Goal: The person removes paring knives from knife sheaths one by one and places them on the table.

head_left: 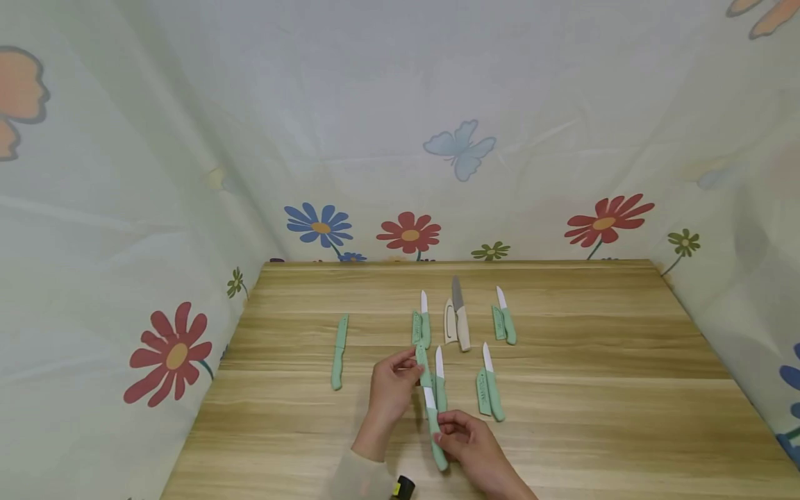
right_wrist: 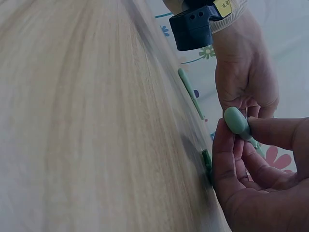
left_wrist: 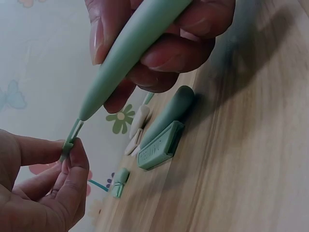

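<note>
In the head view my left hand [head_left: 392,389] pinches a green blade sheath [head_left: 423,364] by its side. My right hand [head_left: 469,444] grips the green handle of a paring knife [head_left: 436,437]. Part of the knife's white blade [head_left: 429,398] shows between handle and sheath; the tip end lies within the sheath. Both are held above the table. The left wrist view shows the handle [left_wrist: 130,58] in my right fingers, lined up with the sheath [left_wrist: 70,142] in my left. In the right wrist view the handle's rounded end [right_wrist: 235,120] points toward the camera.
A sheathed green knife [head_left: 340,353] lies at the left. Behind and right lie bare-bladed green knives [head_left: 426,326] [head_left: 507,323] [head_left: 492,389], sheaths beside them, and a beige-handled knife [head_left: 462,326] with its sheath [head_left: 450,323]. Another green knife [head_left: 440,389] lies just behind the held one.
</note>
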The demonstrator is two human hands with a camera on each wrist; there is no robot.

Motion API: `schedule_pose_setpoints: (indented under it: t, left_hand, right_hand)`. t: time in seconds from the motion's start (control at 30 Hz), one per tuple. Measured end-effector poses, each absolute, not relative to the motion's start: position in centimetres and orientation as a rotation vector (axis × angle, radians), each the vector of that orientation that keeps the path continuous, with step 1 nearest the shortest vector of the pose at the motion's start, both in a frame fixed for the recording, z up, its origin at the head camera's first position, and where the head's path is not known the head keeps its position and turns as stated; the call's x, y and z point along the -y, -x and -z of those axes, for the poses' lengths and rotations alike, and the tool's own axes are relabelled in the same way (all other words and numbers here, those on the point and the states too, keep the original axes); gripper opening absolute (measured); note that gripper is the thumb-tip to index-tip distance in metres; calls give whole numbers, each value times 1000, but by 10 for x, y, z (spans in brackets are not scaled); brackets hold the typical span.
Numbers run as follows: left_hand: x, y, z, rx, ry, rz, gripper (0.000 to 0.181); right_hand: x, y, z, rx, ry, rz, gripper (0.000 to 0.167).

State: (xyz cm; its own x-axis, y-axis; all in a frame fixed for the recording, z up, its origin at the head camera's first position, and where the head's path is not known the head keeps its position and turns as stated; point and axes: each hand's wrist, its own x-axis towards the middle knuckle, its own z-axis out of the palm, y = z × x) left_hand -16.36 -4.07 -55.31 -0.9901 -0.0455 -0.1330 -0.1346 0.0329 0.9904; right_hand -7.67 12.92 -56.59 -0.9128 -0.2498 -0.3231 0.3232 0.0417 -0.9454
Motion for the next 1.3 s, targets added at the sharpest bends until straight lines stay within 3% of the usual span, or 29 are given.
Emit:
schedule_pose_setpoints:
  t: [0.63,1.3]
  left_hand:
    - [55,173,558,-2353,357,-2162,34]
    - [46,150,556,-2226,185,-2093,35]
  right_hand:
    - [-133,74,567,-1951,37,1839,39]
    - [-136,77,562,-1946,-94,1922,44]
